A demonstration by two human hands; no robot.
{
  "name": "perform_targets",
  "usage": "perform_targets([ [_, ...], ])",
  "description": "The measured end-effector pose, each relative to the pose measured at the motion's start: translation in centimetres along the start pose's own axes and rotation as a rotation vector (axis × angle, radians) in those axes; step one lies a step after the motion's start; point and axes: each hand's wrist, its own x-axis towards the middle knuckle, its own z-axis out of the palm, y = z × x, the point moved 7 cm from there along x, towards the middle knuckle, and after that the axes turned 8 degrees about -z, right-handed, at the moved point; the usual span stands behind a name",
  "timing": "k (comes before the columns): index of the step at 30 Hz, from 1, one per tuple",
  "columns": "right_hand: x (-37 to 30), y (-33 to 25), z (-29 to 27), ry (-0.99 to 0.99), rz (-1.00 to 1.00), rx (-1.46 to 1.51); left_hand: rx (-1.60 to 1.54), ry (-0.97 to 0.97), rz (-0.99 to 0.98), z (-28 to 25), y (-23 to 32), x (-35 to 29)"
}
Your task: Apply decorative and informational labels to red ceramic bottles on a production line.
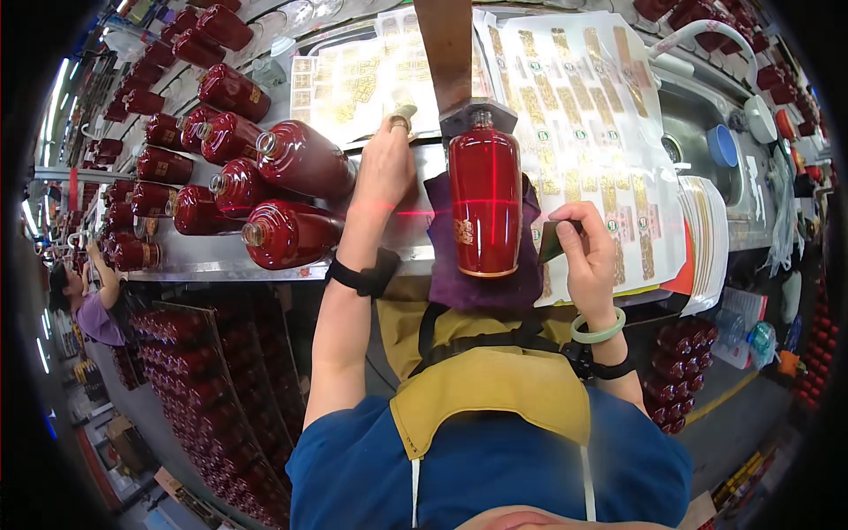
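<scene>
A glossy dark red bottle (488, 181) lies in front of me on a purple cloth (442, 265), its neck pointing away. Gold decoration shows on its left side, and a thin red light line crosses it. My left hand (386, 168) reaches past the bottle's left side to a bright sheet of gold decals (340, 84). Its fingers are drawn together at the sheet, with an olive-coloured covering or piece at the tips; what they pinch is unclear. Right of the bottle, my right hand (590, 256) grips a flat dark green scraper-like piece (556, 240) between thumb and fingers.
Several red bottles (305, 159) crowd the bench on the left. More decal sheets (579, 132) lie right of the bottle, beside a metal sink (693, 115) holding a blue bowl (722, 146). A brown upright post (444, 49) stands behind the bottle. Another person (95, 309) works far left.
</scene>
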Motion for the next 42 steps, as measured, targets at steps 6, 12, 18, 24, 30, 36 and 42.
perform_targets([
  [6,-0.2,0.1,-0.3,0.016,0.0,-0.003,-0.064,0.055,0.005,-2.1,2.1,-0.9],
  [12,0.8,0.6,-1.2,0.036,0.031,-0.035,-0.238,0.177,0.044,-6.2,11.3,-4.6],
  [18,2.7,0.4,0.6,-0.003,0.041,0.154,-0.234,-0.174,0.001,-4.6,14.5,-6.1],
  [24,5.0,0.9,3.1,-0.079,0.149,0.121,-0.507,0.073,-0.289,-5.3,10.3,-6.5],
  [30,5.1,2.1,4.8,-0.056,0.156,0.222,-1.013,-0.24,-0.493,-0.6,9.0,-6.6],
  [36,4.9,1.7,4.7,-0.132,0.132,0.198,-1.143,-0.263,-0.564,0.2,8.7,-7.3],
  [42,5.1,1.8,4.5,-0.116,0.124,0.229,-1.212,-0.3,-0.613,0.9,8.7,-7.2],
])
